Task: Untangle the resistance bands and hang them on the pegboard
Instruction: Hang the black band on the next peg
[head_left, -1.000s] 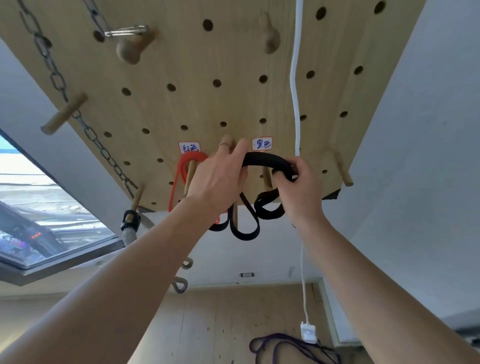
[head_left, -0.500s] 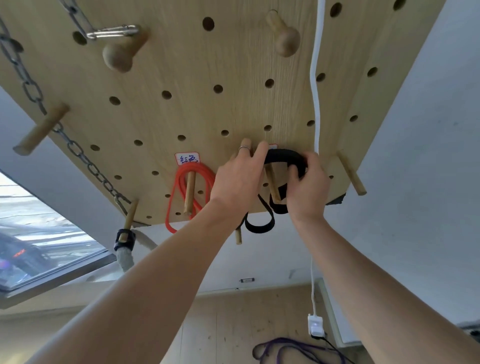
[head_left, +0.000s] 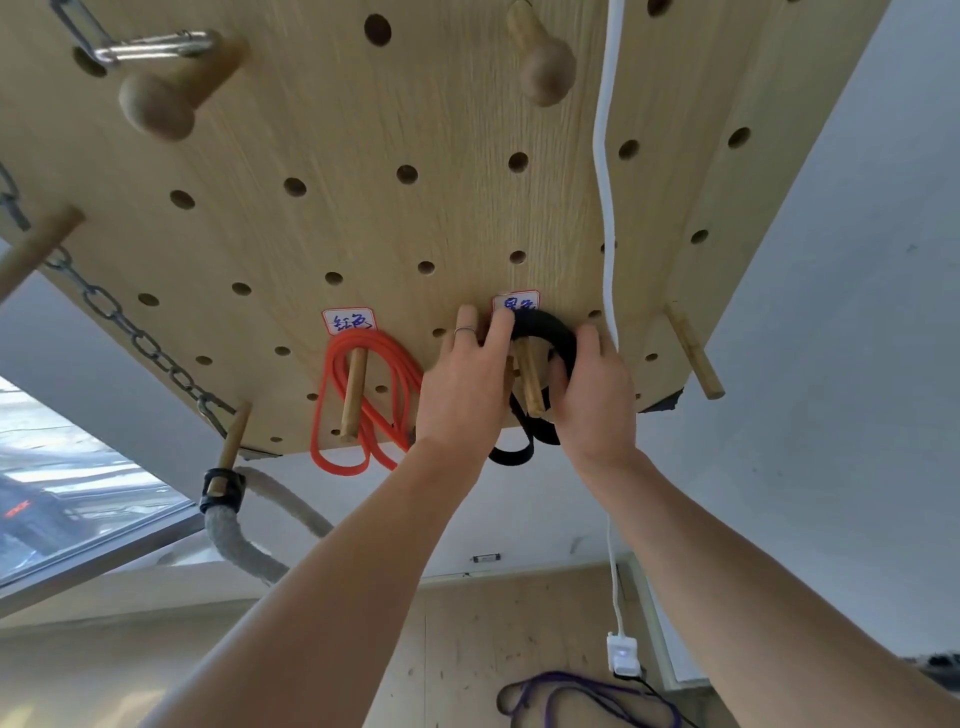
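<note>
**Both hands on the black band at its peg**

Gripping with both hands, I hold the flat black resistance band (head_left: 545, 330) where it loops over a short wooden dowel peg (head_left: 530, 382) on the light wooden pegboard (head_left: 415, 104). My left hand (head_left: 465, 387) has its fingers curled round the band's left side, fingertips against the board, a ring on one finger. My right hand (head_left: 595, 395) curls round the band's right side, thumb tucked under the loop. The band's lower loops hang below the board's edge between my wrists. Just left, a thin red resistance band (head_left: 363, 405) hangs coiled on its own dowel under a handwritten label (head_left: 348, 322). A purple band (head_left: 587, 699) lies on the floor below. A white cable (head_left: 605, 182) runs down the board beside my right hand.
</note>
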